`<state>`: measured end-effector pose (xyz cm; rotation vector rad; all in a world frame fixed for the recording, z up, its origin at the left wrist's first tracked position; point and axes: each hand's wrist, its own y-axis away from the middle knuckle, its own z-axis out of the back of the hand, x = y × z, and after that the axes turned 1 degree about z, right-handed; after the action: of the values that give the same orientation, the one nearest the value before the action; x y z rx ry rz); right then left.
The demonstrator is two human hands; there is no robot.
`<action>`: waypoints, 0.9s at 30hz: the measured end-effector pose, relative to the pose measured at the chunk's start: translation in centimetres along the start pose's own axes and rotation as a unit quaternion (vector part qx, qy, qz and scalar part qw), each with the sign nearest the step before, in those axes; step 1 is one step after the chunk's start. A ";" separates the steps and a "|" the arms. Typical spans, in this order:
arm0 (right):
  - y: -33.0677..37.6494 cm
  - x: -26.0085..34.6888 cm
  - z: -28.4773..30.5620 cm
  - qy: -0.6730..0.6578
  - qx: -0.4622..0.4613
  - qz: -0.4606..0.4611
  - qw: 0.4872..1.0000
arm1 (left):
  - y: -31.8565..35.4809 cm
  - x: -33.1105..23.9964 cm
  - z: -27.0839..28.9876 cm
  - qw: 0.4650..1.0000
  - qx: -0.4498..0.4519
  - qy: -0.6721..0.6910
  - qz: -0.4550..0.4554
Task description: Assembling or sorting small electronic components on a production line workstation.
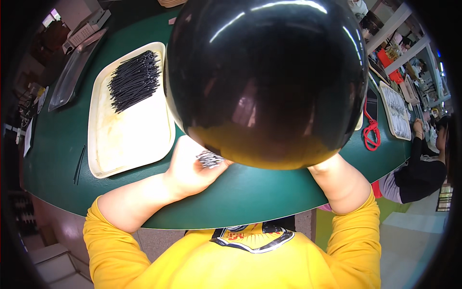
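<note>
A bundle of thin black strips with pale, shiny ends (pixel 210 159) sits in my left hand (pixel 186 166), whose fingers are closed round it. Part of that hand disappears under a large glossy black dome (pixel 264 86), which looks like a lamp shade and covers the middle of the view. My right hand (pixel 325 165) shows only at the wrist; the dome hides its fingers and anything in them. Left of the dome, a cream tray (pixel 130 144) carries a heap of similar thin black strips (pixel 135 81).
Two loose black strips (pixel 79 164) lie on the green table (pixel 250 192) left of the tray. Beyond them are a clear plastic tray (pixel 72 79) and a grey device with keys (pixel 86 32). To the right lie red-handled scissors (pixel 371 135) and another filled tray (pixel 395 111); a co-worker (pixel 421 166) sits there.
</note>
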<state>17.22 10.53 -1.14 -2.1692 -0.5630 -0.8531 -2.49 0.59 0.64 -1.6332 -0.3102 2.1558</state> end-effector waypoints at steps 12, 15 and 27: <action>-1.3 0.6 -1.3 0.252 0.006 0.005 0.968 | -1.2 -0.5 -0.6 0.867 0.041 0.350 0.352; -1.5 0.7 -1.3 0.276 0.005 0.010 0.961 | -1.1 0.6 -0.5 0.826 -0.005 0.439 0.352; -0.4 0.9 -0.7 0.291 0.000 -0.011 0.957 | -0.7 1.6 -0.5 0.759 0.054 0.558 0.332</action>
<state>17.27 10.38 0.09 -1.7831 -0.2828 -1.4279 -2.20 1.96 -0.62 -2.8469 0.8436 1.0574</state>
